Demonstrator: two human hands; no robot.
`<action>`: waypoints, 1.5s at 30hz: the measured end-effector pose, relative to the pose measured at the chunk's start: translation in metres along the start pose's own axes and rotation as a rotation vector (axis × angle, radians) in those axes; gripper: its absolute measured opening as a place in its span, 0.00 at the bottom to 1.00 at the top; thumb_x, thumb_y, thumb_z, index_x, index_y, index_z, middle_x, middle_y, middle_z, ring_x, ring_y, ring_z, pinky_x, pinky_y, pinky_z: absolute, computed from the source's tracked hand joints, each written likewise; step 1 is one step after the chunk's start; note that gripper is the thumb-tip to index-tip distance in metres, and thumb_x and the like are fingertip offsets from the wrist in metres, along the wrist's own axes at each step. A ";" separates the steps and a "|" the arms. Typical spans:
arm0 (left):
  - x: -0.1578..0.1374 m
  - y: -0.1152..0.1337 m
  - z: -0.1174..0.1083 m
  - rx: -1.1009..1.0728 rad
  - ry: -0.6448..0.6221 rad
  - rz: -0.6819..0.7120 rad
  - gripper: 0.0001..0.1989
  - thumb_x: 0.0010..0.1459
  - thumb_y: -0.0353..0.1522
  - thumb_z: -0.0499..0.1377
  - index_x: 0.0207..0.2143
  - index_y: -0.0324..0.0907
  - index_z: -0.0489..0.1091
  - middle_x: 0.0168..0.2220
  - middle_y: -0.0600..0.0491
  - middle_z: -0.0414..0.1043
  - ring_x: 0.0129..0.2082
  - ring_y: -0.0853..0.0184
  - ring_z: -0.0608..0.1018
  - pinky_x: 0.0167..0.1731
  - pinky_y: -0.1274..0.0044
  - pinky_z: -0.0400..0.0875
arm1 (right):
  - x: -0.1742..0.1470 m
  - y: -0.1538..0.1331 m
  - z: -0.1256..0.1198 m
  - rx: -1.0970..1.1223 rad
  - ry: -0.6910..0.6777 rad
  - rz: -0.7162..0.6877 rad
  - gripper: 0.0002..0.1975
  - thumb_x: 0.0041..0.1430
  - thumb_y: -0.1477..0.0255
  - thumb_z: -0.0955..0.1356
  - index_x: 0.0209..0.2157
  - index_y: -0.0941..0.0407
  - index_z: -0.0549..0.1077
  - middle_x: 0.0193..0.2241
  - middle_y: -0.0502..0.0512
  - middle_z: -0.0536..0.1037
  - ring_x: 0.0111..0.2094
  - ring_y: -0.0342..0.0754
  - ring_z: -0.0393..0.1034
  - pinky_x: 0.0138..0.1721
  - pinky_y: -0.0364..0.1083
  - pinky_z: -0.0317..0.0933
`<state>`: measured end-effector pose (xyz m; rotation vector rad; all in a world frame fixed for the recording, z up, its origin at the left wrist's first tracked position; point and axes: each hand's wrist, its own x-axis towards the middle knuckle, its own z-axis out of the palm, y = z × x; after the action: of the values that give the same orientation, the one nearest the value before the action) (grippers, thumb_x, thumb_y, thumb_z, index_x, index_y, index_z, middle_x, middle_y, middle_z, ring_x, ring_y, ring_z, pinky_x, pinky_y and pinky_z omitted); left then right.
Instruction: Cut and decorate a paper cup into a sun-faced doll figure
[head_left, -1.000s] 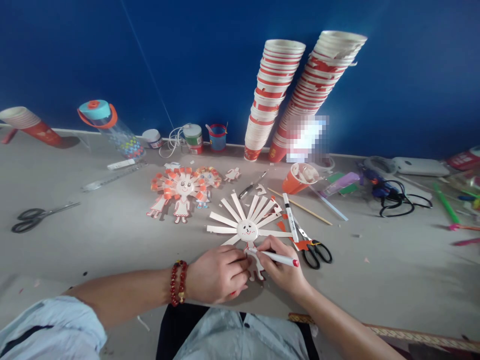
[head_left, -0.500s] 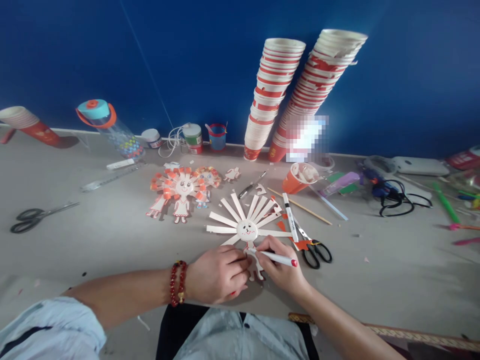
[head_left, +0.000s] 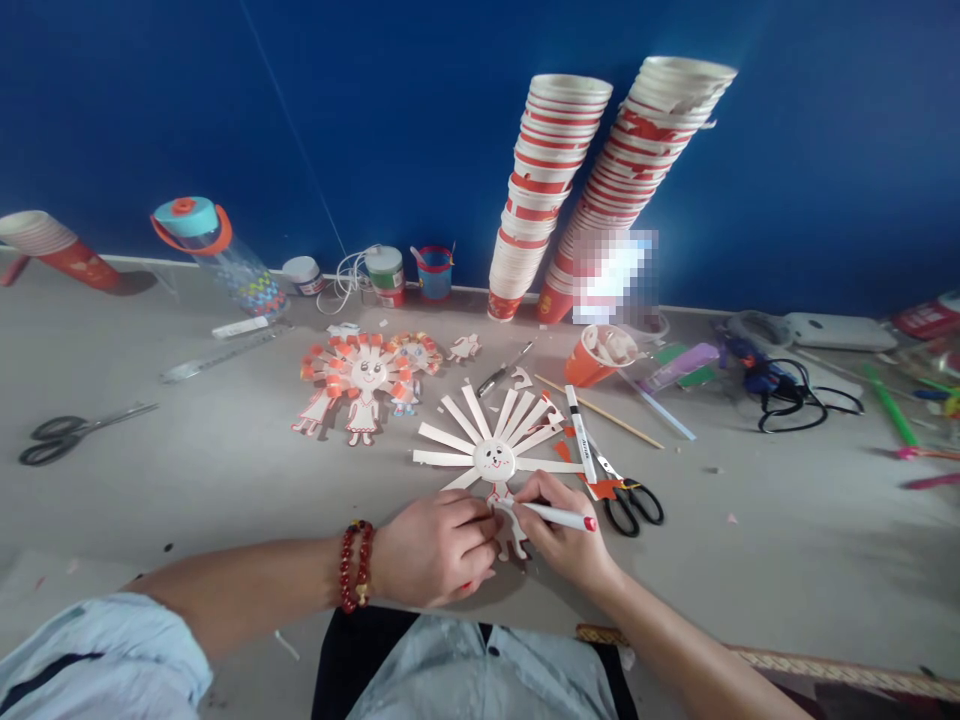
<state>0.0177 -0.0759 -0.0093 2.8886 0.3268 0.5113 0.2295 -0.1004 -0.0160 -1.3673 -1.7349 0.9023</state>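
A white paper doll (head_left: 495, 461) with a drawn face and fanned paper strips lies at the table's front middle. My left hand (head_left: 439, 550) is closed over the left edge of its body, fingers curled on the paper. In a pinch, my right hand (head_left: 564, 535) grips a white marker (head_left: 559, 516) with a red end, its tip at the doll's neckline. Red lines show at the doll's collar. Just right of the strips lie a capped white marker (head_left: 580, 435) and black-handled scissors (head_left: 634, 505) over orange scraps. Finished paper dolls (head_left: 366, 385) with orange-tipped strips lie behind my left hand.
Two tall stacks of paper cups (head_left: 551, 170) lean at the blue wall. An orange cup of scraps (head_left: 598, 355) stands before them, near a wooden stick (head_left: 607, 415). Further left are a water bottle (head_left: 217, 255) and scissors (head_left: 82, 432); a black cable (head_left: 806, 395) lies right.
The red lines at the doll's collar show slightly more, with the marker tip shifted a little. My left hand stays in place on the doll.
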 end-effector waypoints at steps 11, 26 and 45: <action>0.000 -0.001 0.000 0.002 0.003 0.007 0.09 0.63 0.32 0.53 0.38 0.37 0.72 0.45 0.46 0.75 0.44 0.61 0.72 0.47 0.70 0.68 | -0.003 0.005 0.001 0.025 0.036 -0.011 0.08 0.53 0.78 0.62 0.24 0.53 0.61 0.16 0.42 0.62 0.16 0.40 0.55 0.19 0.39 0.52; 0.000 0.000 0.000 -0.003 -0.023 0.008 0.09 0.62 0.31 0.54 0.38 0.37 0.71 0.46 0.45 0.74 0.44 0.61 0.72 0.45 0.69 0.69 | -0.002 0.006 0.000 0.008 0.018 -0.026 0.08 0.52 0.79 0.62 0.24 0.53 0.61 0.16 0.43 0.64 0.16 0.40 0.57 0.19 0.39 0.52; 0.000 -0.001 0.000 0.003 -0.013 0.014 0.09 0.62 0.32 0.53 0.38 0.37 0.72 0.46 0.46 0.74 0.44 0.61 0.72 0.45 0.69 0.69 | -0.003 0.005 0.000 0.000 0.019 -0.004 0.08 0.51 0.79 0.62 0.23 0.53 0.61 0.15 0.43 0.65 0.15 0.40 0.58 0.19 0.39 0.53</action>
<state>0.0173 -0.0751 -0.0101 2.8980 0.3057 0.4948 0.2321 -0.1024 -0.0203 -1.3676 -1.7227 0.8848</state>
